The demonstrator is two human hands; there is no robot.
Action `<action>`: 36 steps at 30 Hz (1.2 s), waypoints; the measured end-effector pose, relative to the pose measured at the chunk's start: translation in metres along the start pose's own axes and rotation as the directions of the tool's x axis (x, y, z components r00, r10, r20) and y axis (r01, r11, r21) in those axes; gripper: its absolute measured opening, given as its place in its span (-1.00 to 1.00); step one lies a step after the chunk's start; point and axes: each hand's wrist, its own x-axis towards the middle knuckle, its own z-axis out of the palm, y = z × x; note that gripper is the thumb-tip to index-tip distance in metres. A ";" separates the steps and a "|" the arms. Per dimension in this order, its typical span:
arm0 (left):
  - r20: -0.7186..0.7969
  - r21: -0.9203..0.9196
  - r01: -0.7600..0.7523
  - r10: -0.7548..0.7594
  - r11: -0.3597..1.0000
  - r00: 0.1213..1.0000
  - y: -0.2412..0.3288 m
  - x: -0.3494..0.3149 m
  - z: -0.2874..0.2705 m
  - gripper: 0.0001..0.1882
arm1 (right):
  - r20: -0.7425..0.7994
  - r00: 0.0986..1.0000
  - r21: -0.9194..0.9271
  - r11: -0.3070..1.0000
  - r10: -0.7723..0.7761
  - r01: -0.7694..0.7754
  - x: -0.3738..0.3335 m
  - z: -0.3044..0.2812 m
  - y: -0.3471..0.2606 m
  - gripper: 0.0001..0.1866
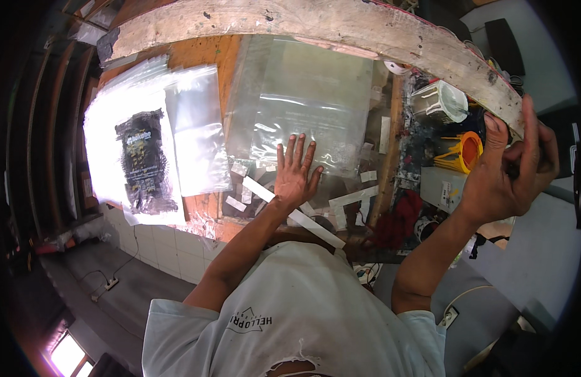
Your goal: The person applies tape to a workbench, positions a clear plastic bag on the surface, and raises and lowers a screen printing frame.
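Observation:
My left hand (295, 179) lies flat with its fingers spread on the lower part of a clear plastic bag (322, 122). The bag rests on a glass panel set in the wooden worktable, with white strips of tape (259, 188) stuck around it. A long, pale, paint-spotted wooden frame bar (271, 22) crosses above the far side of the table. At its right end my right hand (501, 173) is closed on it, thumb and fingers around the edge. To the left lie clear plastic bags (202, 132), beside a white sheet bearing a black printed patch (146, 160).
Right of the glass stand a paint-streaked white container (450, 100) and a yellow cup with orange inside (471, 151). A dark red cloth (398, 220) lies nearer me. Shelves (52, 125) line the left side. A power strip (111, 284) sits on the grey surface below.

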 end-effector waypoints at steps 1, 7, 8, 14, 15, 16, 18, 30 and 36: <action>0.004 0.000 0.001 -0.001 1.000 1.000 0.000 0.000 0.000 -0.26 | -0.002 1.000 0.009 1.000 -0.001 0.001 0.000 0.000 0.000 -0.54; 0.018 0.015 -0.002 0.002 1.000 1.000 -0.002 -0.001 0.000 -0.26 | 0.017 0.999 -0.119 0.992 -0.041 0.043 0.000 -0.002 0.002 -0.54; 0.027 0.022 -0.003 0.003 1.000 1.000 -0.001 -0.001 0.000 -0.26 | 0.040 0.998 -0.168 0.985 -0.041 0.047 0.001 -0.005 0.002 -0.54; 0.033 0.025 0.014 -0.015 1.000 0.999 0.000 -0.001 0.001 -0.24 | 0.121 0.993 -0.224 0.974 0.017 0.010 0.000 -0.013 0.003 -0.47; 0.025 0.026 0.008 -0.008 1.000 1.000 -0.001 -0.001 0.001 -0.23 | 0.118 0.993 -0.205 0.979 0.021 0.003 -0.001 -0.013 0.004 -0.46; 0.022 0.018 0.009 -0.009 1.000 1.000 -0.001 -0.002 0.001 -0.23 | 0.117 0.993 -0.195 0.981 0.013 0.010 -0.001 -0.013 0.005 -0.46; 0.018 0.004 0.009 -0.009 1.000 1.000 -0.002 -0.002 0.001 -0.23 | 0.120 0.993 -0.179 0.984 0.010 0.012 -0.001 -0.013 0.006 -0.45; 0.002 0.022 -0.006 0.006 1.000 1.000 -0.001 -0.002 0.002 -0.22 | 0.084 0.996 -0.136 0.991 0.004 0.008 -0.002 -0.008 0.004 -0.47; 0.032 0.032 0.009 -0.010 0.999 0.999 0.001 0.000 0.000 -0.23 | 0.111 0.994 -0.150 0.989 0.009 0.008 -0.002 -0.013 0.005 -0.47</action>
